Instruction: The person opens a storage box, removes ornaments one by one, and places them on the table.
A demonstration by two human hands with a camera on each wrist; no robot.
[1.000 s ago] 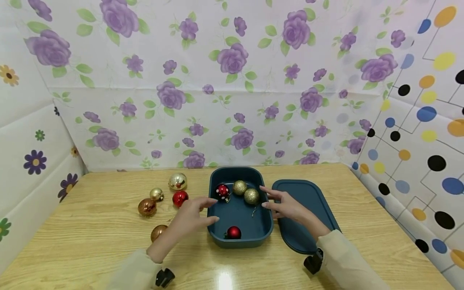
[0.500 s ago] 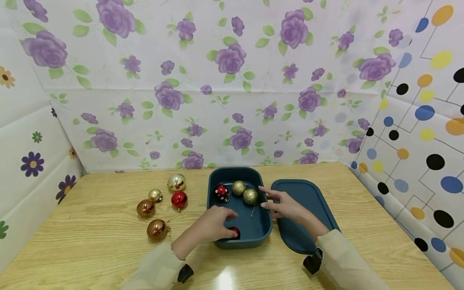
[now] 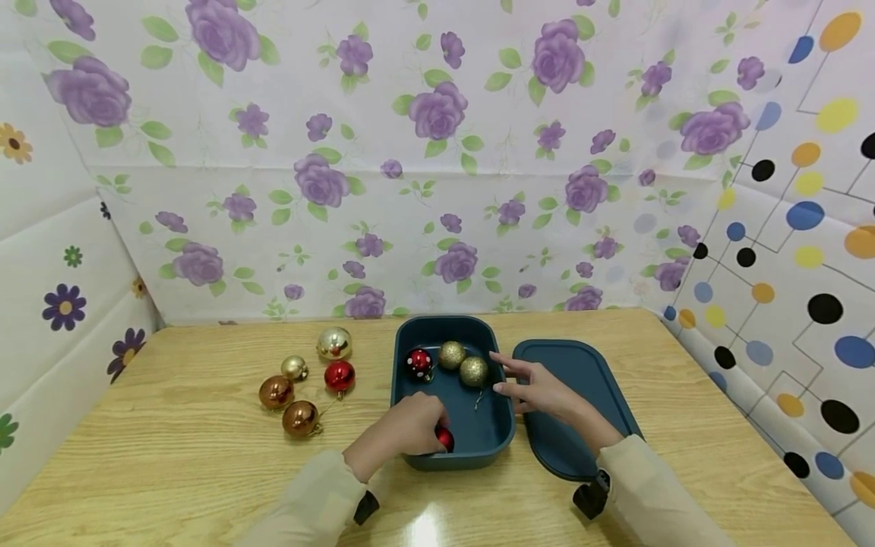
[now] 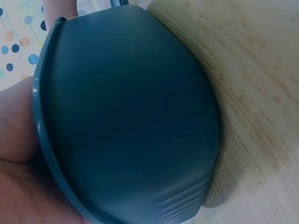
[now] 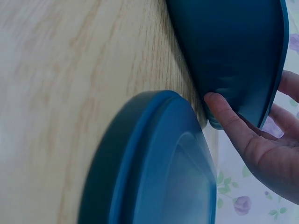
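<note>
My left hand [image 3: 415, 425] reaches over the near left rim of a dark blue rectangular box [image 3: 472, 460], its fingers curled down round a small red Christmas ball [image 3: 444, 438]. In the left wrist view the box wall [image 4: 135, 112] hides the ball and fingertips. My right hand [image 3: 536, 387] holds the box's right side, some fingers over the rim and one finger [image 5: 224, 112] against the outer wall. Further back inside the box lie a red Christmas ball with white dots [image 3: 418, 363] and two gold glitter balls [image 3: 452, 355].
Left of the box several loose Christmas balls lie on the wooden table [image 3: 171, 448]: a shiny red one [image 3: 339, 376], two copper ones [image 3: 301, 418] and two gold ones [image 3: 334, 343]. A dark blue lid [image 3: 574, 372] lies right of the box, under the right forearm.
My left hand has moved right from outside the box's left rim into it and closed round the small red ball. The right hand has stayed at the box's right side.
</note>
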